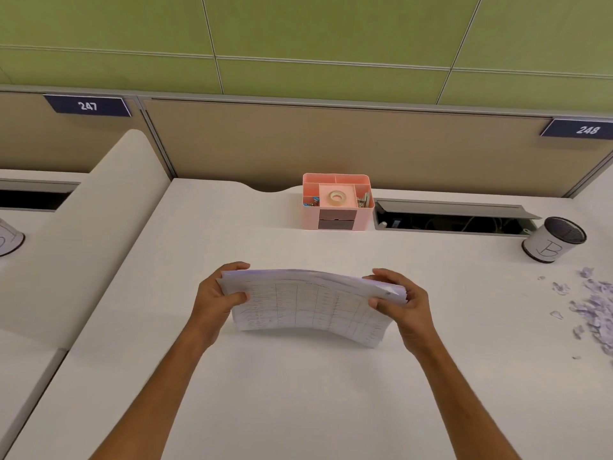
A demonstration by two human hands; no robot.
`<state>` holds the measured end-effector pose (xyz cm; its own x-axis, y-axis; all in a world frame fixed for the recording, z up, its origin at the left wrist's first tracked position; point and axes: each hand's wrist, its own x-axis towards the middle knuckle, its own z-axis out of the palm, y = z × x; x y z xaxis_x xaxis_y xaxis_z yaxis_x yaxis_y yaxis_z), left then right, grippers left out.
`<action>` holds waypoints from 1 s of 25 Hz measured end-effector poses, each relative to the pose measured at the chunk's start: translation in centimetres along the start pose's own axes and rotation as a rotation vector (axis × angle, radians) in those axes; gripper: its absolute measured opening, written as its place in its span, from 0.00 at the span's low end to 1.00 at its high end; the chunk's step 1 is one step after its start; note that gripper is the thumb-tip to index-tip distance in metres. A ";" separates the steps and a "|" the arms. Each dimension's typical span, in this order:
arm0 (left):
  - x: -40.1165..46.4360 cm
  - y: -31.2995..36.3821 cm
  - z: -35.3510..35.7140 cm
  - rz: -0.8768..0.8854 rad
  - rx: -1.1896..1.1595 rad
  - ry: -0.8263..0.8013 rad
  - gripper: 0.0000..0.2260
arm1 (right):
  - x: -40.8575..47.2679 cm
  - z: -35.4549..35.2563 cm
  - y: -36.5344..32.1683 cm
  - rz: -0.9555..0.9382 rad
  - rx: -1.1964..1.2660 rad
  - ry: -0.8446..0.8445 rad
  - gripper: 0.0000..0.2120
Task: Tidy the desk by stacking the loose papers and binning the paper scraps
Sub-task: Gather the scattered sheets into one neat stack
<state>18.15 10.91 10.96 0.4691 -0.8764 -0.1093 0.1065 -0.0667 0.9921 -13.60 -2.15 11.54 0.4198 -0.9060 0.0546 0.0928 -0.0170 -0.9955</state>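
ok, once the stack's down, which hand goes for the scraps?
Right, most likely. The scraps and the bin both lie on the right side of the desk, nearer the right hand. Both hands grip the paper stack now; the left hand sits farther off.

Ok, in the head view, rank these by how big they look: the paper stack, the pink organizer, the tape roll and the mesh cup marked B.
1. Paper stack, nearest the camera
2. Pink organizer
3. Mesh cup marked B, not far behind the organizer
4. Tape roll, inside the organizer
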 end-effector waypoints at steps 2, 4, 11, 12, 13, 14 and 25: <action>-0.2 -0.6 0.2 -0.007 -0.014 0.019 0.23 | -0.2 0.3 0.4 0.023 -0.021 -0.019 0.22; -0.4 -0.8 0.5 -0.009 -0.014 0.034 0.23 | -0.7 0.9 0.8 0.049 -0.032 -0.026 0.17; -0.3 -1.6 0.0 -0.060 -0.020 0.087 0.20 | -0.8 0.5 0.9 0.009 -0.074 0.058 0.18; -0.1 -1.9 -0.1 -0.086 -0.032 0.086 0.22 | -1.1 0.7 1.4 0.057 -0.060 0.053 0.17; -0.1 -2.2 -0.1 -0.106 -0.042 0.072 0.25 | -1.4 0.8 2.0 0.110 -0.040 0.043 0.16; -0.1 -2.3 -0.1 -0.121 -0.045 0.054 0.27 | -1.7 1.0 2.5 0.158 -0.026 0.031 0.16; -0.9 -3.4 1.2 -0.210 0.058 0.020 0.20 | -1.6 0.2 3.6 0.248 -0.113 -0.021 0.18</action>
<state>16.32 11.39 7.72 0.4592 -0.8309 -0.3142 0.1530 -0.2744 0.9494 -13.77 -0.69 7.86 0.4362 -0.8793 -0.1911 -0.1157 0.1559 -0.9810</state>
